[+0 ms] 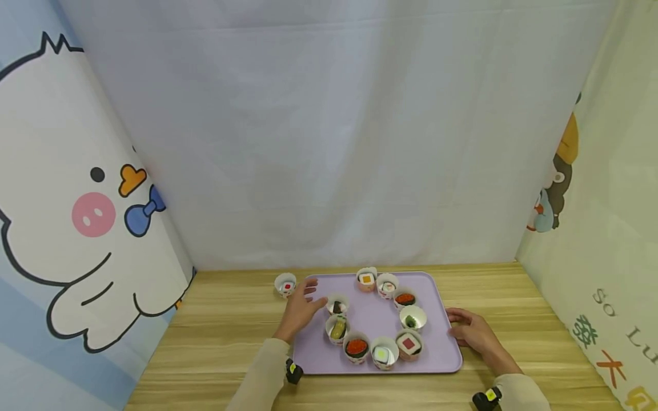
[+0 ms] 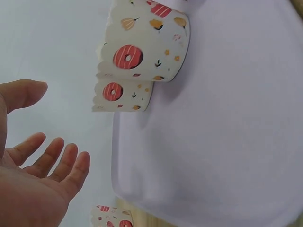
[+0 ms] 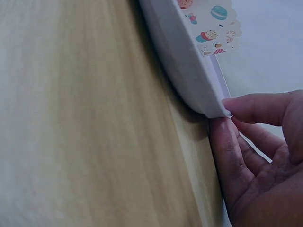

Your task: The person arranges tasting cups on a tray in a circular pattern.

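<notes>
A lilac tray [image 1: 367, 319] bears several patterned paper cups in a ring, with small sushi-like pieces inside. My left hand [image 1: 302, 311] hovers over the tray's left edge, fingers apart and holding nothing. Nearest to it are a cup with a dark-and-white piece [image 1: 337, 306] and one with a yellow-green piece [image 1: 337, 329]. The left wrist view shows a gap between that hand [image 2: 45, 172] and the donut-print cups [image 2: 142, 42]. At the tray's right rim, my right hand [image 1: 475, 331] pinches the edge between thumb and fingers, plainest in the right wrist view.
Off the tray, beyond its left edge, a cup with a white-and-red piece [image 1: 285, 285] stands on the wood-grain table [image 1: 221, 331]. A pale cloth [image 1: 329, 142] hangs behind the table, and printed cloths flank it on both sides.
</notes>
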`<state>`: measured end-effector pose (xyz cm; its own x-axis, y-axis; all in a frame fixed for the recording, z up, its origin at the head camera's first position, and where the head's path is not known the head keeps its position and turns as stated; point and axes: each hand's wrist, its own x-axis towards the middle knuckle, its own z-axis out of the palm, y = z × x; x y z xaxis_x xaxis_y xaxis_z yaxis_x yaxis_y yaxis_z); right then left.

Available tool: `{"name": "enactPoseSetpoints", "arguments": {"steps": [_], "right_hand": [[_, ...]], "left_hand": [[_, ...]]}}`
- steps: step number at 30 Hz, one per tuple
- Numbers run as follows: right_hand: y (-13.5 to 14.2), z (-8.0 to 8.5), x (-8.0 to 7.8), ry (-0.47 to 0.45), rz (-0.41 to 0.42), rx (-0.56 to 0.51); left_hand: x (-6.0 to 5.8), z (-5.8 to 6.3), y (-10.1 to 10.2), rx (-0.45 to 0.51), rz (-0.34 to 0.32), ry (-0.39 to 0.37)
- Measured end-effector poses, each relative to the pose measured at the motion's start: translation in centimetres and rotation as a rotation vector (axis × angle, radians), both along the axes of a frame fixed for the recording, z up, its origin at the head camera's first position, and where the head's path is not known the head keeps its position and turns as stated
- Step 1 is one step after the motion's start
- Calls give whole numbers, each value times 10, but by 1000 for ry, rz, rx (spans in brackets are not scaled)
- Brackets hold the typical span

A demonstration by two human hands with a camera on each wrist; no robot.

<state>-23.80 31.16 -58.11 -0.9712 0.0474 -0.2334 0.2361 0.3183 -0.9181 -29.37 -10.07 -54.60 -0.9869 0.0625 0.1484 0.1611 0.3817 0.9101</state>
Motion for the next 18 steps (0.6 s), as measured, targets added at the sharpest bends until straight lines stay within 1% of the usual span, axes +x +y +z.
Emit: {"name": "enactPoseSetpoints", "arguments": {"steps": [6,9,14,16,18], "right_hand": [[0,0,0,-5,-3,1],[1,0,1,0,8,1],[1,-1,1,-7,0,7],[0,-2,1,-14,-13,8],[0,-1,1,-10,-6,15]], "left_hand": [[-3,9,-8,54,43,45],[-6,10,-13,51,79,68],[-9,13,-22,49,143,117],[-10,14,-26,50,171,116],[-11,13,-30,43,202,107]]}}
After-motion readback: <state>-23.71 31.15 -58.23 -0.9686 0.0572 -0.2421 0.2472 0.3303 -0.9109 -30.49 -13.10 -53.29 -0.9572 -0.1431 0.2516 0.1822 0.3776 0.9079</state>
